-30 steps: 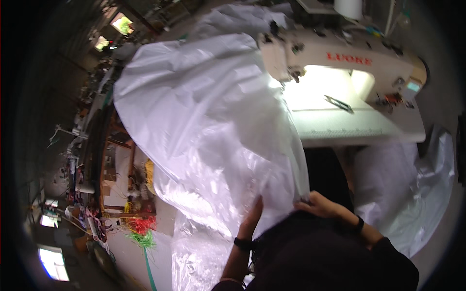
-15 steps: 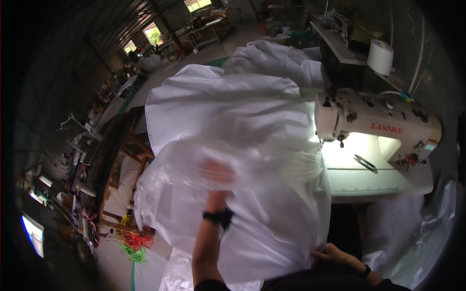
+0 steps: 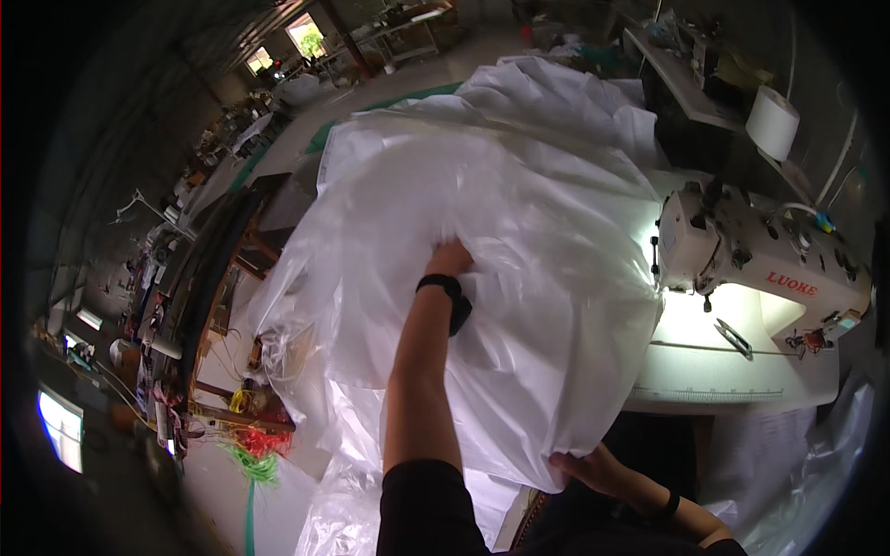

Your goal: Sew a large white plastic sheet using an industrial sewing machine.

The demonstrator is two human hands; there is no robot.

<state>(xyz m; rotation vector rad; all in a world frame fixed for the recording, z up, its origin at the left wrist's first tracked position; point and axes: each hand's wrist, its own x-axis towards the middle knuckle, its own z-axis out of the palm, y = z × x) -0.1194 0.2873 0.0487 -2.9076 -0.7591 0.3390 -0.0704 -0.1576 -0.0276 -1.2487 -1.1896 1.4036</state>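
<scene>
A large, shiny white sheet, a plastic-like material, lies in folds over the sewing table and reaches the needle side of the sewing machine. My left hand, wearing a dark wristband, reaches far into the middle of the sheet. Folds cover its fingers, so its grip is hidden. At the sheet's near right corner, my right hand pinches the edge between thumb and fingers. A pair of thread snips rests on the lit machine bed.
A white thread cone stands behind the machine. More clear plastic hangs at the near left. Red strands and green strands lie left of a wooden frame. Another white sheet drapes below the machine's right side.
My left hand has pushed forward and slightly right, carrying the upper layer of the sheet away from me. My right hand has shifted left with the sheet's corner. The view has turned slightly.
</scene>
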